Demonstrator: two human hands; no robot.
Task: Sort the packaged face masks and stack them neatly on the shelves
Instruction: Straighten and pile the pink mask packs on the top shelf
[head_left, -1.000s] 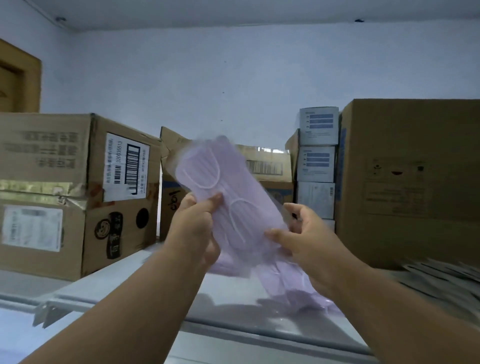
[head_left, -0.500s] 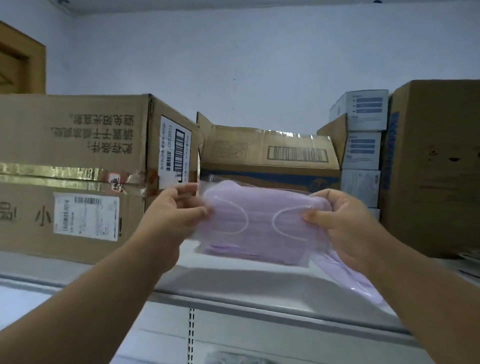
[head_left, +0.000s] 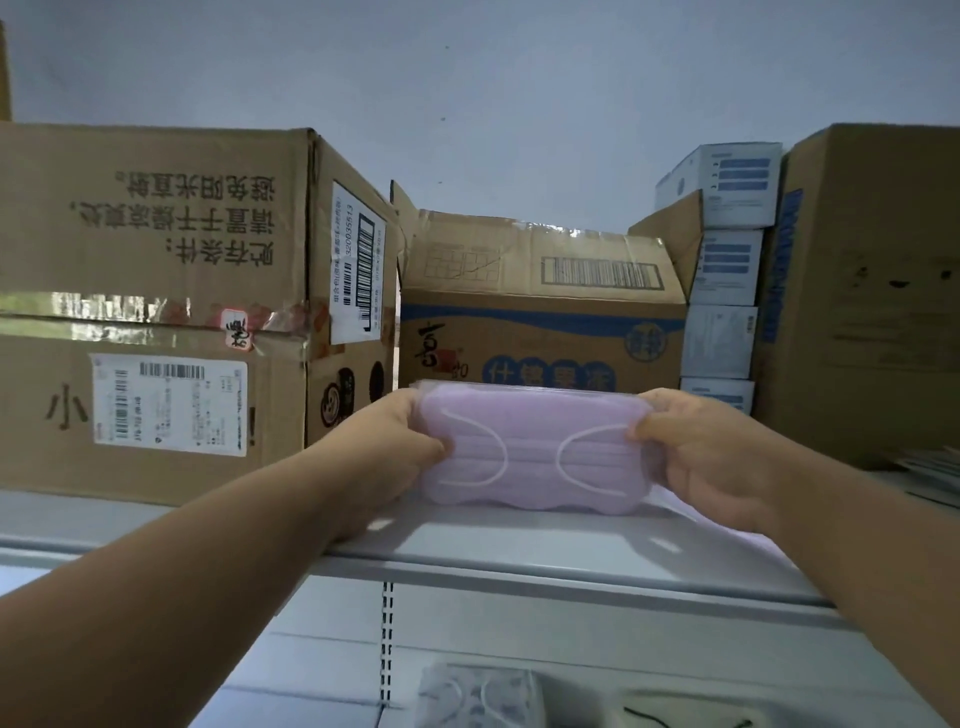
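1. A person holds a clear-wrapped pack of lilac face masks (head_left: 530, 457) level over the top shelf (head_left: 519, 551), one hand at each short end. The placing step of the sorting job appears to be in hand.

2. The pack sits just above or on the shelf's pale surface, in front of a low printed carton (head_left: 540, 322). Whether its lower edge rests on the shelf cannot be told. A further lilac pack (head_left: 696, 512) seems to lie on the shelf below and behind the right hand.

3. The left hand (head_left: 395, 447) clamps the pack's left end, thumb across the front face and fingers curled behind it.

4. The right hand (head_left: 711, 457) grips the right end the same way, thumb pressed on the front near the ear loop and fingers wrapped round the back.

5. The next move, by the look of it, calls for lowering the pack flat, squaring its edges with the pack already there, and letting go with both hands without sliding the slippery wrapper.

6. A large taped carton (head_left: 156, 312) stands to the left, small white-and-blue boxes (head_left: 727, 270) are stacked to the right, and another wrapped mask pack (head_left: 478, 696) lies on a lower shelf.
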